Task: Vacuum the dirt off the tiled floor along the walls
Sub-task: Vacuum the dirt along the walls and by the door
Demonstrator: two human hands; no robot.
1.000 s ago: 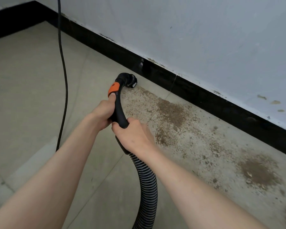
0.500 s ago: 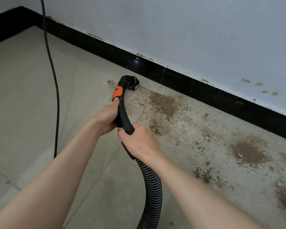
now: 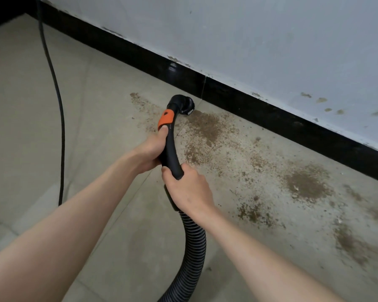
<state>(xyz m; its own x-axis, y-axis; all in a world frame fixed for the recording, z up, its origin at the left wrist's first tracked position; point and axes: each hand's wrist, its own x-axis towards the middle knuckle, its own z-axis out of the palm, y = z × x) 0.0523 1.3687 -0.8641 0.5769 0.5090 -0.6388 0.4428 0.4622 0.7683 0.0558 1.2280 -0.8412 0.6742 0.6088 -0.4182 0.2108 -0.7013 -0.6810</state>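
With the vacuum handle [image 3: 170, 147] gripped by the left hand [image 3: 150, 149] and right hand [image 3: 189, 188], its nozzle [image 3: 184, 105] at frame centre is best drawn slowly rightward over the dirt [image 3: 207, 127] beside the black skirting [image 3: 249, 103].

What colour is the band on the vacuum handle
Bright orange band on the black handle, shown in the head view.

Soft, even daylight without hard shadows; faint glare on the black skirting [image 3: 175, 68]; slight blur and bending toward the edges.
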